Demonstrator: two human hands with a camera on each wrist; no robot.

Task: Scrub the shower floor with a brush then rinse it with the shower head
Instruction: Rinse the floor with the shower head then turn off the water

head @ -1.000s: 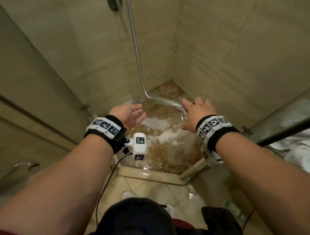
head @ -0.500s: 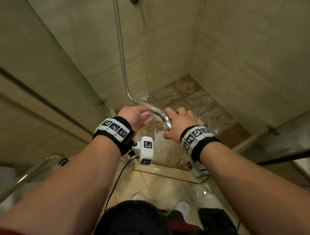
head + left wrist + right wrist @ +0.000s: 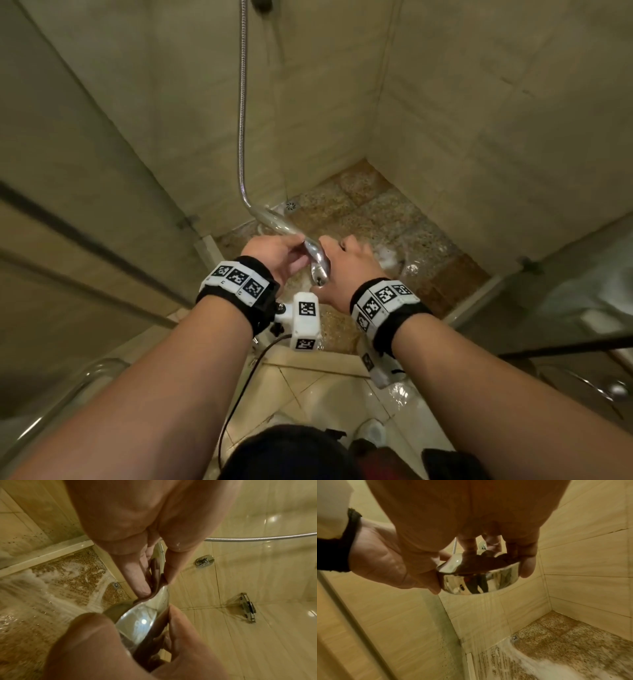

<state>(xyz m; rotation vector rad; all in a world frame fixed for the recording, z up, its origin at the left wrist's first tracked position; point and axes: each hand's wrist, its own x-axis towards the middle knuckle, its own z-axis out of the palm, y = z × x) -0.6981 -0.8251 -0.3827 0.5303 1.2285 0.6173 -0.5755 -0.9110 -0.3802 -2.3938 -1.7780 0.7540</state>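
Both hands now meet on the shower head (image 3: pixel 317 260), where a second ago only the right hand (image 3: pixel 346 270) held it. The right hand's fingers curl round the round head; the left hand (image 3: pixel 277 255) has come in and pinches the handle. Water runs, so this looks like a handover mid-rinse. Beyond, foam (image 3: pixel 537 665) lies along the floor's (image 3: pixel 383 222) near edge, and the drain (image 3: pixel 290 206) sits at the far-left corner.

Beige tiled walls (image 3: pixel 479 102), a round floor drain (image 3: pixel 290 206), and a chrome grab bar (image 3: pixel 61 404).
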